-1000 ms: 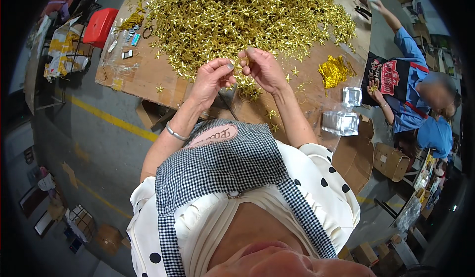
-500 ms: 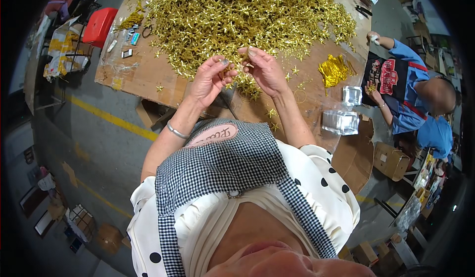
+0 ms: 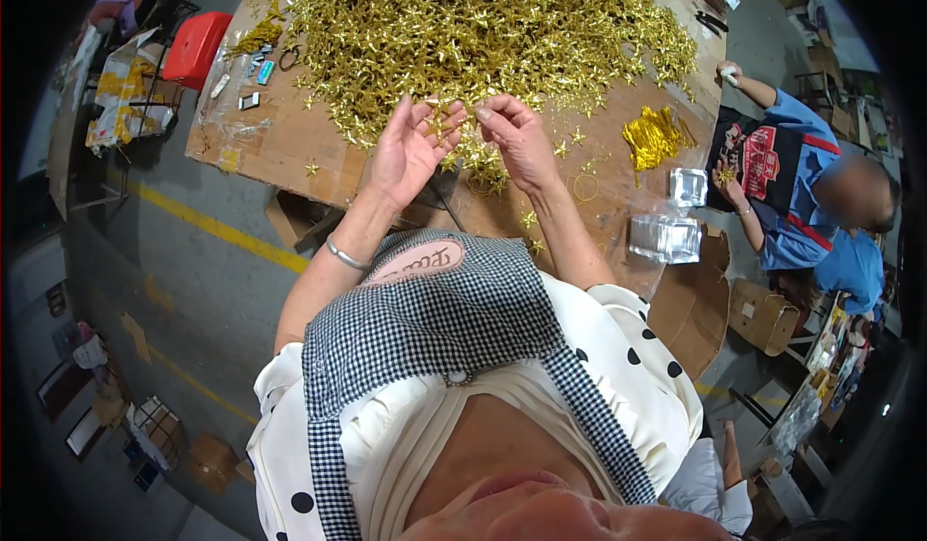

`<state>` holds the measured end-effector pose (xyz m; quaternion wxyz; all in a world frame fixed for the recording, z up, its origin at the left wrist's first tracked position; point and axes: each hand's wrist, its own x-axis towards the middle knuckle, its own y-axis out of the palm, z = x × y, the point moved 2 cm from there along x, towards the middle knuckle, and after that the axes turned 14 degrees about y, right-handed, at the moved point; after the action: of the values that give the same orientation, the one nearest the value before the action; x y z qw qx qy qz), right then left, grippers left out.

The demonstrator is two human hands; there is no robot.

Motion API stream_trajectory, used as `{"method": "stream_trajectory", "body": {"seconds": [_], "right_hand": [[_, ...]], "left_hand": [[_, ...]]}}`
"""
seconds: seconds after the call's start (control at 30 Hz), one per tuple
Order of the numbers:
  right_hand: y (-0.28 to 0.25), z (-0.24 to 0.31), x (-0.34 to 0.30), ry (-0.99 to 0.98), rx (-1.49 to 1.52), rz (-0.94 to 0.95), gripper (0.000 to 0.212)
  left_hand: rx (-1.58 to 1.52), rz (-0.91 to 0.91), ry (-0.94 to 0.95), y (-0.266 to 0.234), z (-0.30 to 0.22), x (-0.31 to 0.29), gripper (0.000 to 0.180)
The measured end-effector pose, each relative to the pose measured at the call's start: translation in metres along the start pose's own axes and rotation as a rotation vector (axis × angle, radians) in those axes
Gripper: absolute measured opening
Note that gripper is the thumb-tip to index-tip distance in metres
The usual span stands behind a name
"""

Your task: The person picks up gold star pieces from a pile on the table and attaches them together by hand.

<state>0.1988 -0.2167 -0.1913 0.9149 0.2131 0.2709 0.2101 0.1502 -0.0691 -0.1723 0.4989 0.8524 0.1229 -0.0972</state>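
A large heap of small shiny gold stars (image 3: 483, 29) covers the far part of the brown table. At its near edge my left hand (image 3: 406, 159) is turned palm up, its thumb lifted and its fingers apart. Gold bits show around those fingertips; whether any rest on them is hard to tell. Close by on the right, my right hand (image 3: 526, 150) has thumb and fingers pinched together; what they hold is too small to make out against the gold. Below and between the hands hangs a small cluster of gold stars (image 3: 488, 169) at the table edge.
Right of my hands lie a bundle of gold ties (image 3: 652, 137) and clear plastic boxes (image 3: 664, 239). A red plastic stool (image 3: 196, 50) stands beyond the table's left edge. A co-worker in a blue shirt (image 3: 797, 193) is at the right side. An open cardboard box (image 3: 690, 299) is below the table's right corner.
My left hand has opened, its thumb swinging up and away from the fingers. My right hand stays pinched and has shifted slightly. A further person's arm now shows at the lower right.
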Motion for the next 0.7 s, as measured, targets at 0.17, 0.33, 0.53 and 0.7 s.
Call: {"method": "stream_trajectory", "body": {"seconds": [0.17, 0.33, 0.53, 0.7], "right_hand": [[0.007, 0.001, -0.002, 0.016, -0.087, -0.027, 0.008], [0.018, -0.004, -0.001, -0.034, -0.205, -0.033, 0.009], [0.022, -0.006, -0.002, -0.181, -0.558, -0.045, 0.015], [0.016, 0.006, 0.014, -0.179, -0.491, -0.085, 0.014]], "left_hand": [[-0.021, -0.001, -0.032, 0.003, -0.001, -0.001, 0.048], [-0.052, 0.043, -0.031, -0.009, 0.002, -0.001, 0.047], [0.012, -0.061, -0.014, -0.008, 0.005, -0.001, 0.035], [0.001, -0.154, -0.012, -0.031, 0.006, 0.000, 0.025]]}}
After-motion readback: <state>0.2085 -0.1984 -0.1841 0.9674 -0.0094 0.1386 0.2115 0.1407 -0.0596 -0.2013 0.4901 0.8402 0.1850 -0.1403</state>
